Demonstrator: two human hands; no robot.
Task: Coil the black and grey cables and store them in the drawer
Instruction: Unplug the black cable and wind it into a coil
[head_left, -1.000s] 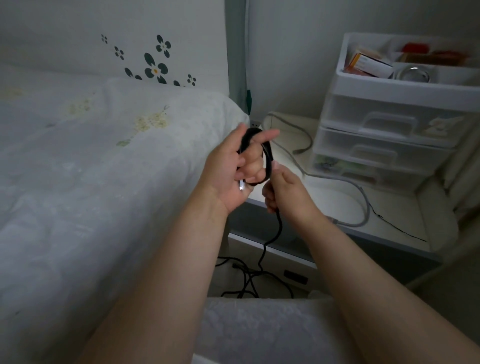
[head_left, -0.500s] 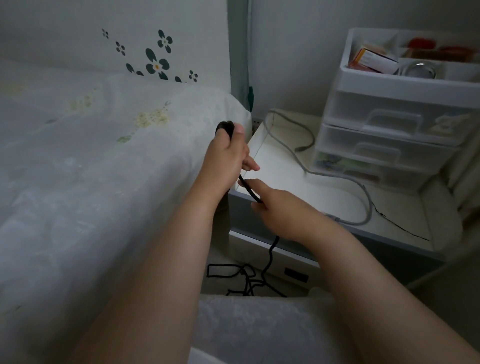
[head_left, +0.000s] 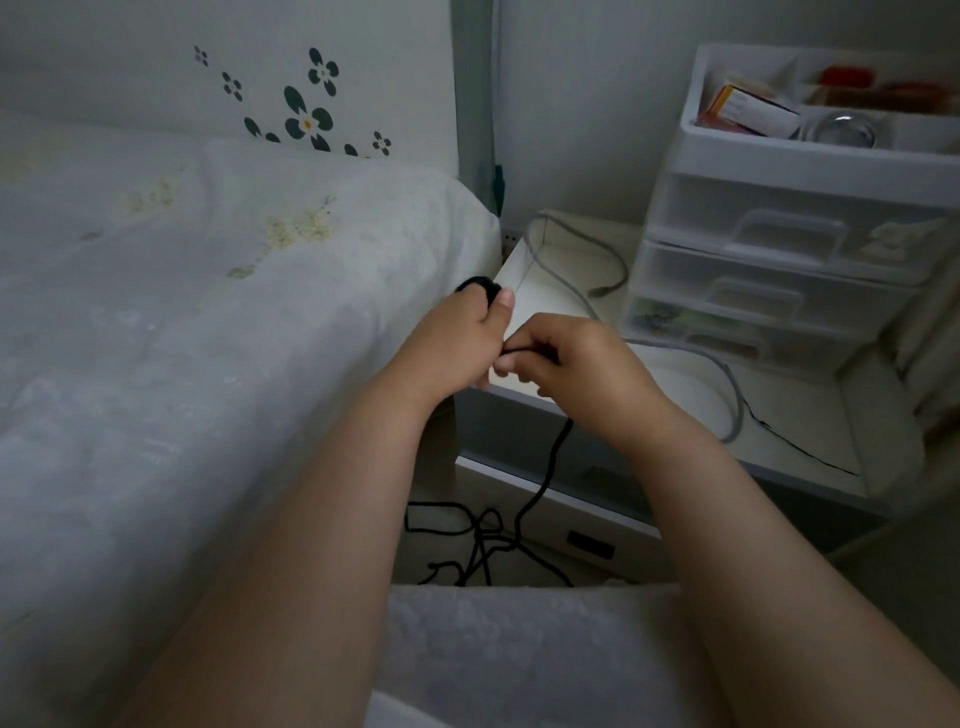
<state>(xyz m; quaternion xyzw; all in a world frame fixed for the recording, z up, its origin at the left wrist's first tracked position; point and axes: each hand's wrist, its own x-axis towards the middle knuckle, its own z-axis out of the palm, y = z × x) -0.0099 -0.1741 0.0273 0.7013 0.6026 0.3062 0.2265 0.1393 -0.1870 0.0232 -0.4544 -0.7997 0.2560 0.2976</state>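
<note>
My left hand (head_left: 456, 340) grips the coiled part of the black cable (head_left: 540, 483), whose loops peek out above the thumb. Close beside it, my right hand (head_left: 576, 371) pinches the same cable; from there the cable hangs down to a tangle on the floor. The grey cable (head_left: 732, 384) lies loose across the white bedside table (head_left: 800, 431), curving from the back corner to the front. A white plastic drawer unit (head_left: 789, 244) stands on the table at the back right, its drawers closed.
The bed (head_left: 182, 338) with a pale floral cover fills the left side, right beside my left hand. An open tray on top of the drawer unit holds boxes and a round glass. A thin black wire (head_left: 800, 447) lies near the table's front edge.
My left hand has dropped toward the bed edge, turning the coil out of sight. My right hand first slid down the cable, then came back up beside the left hand.
</note>
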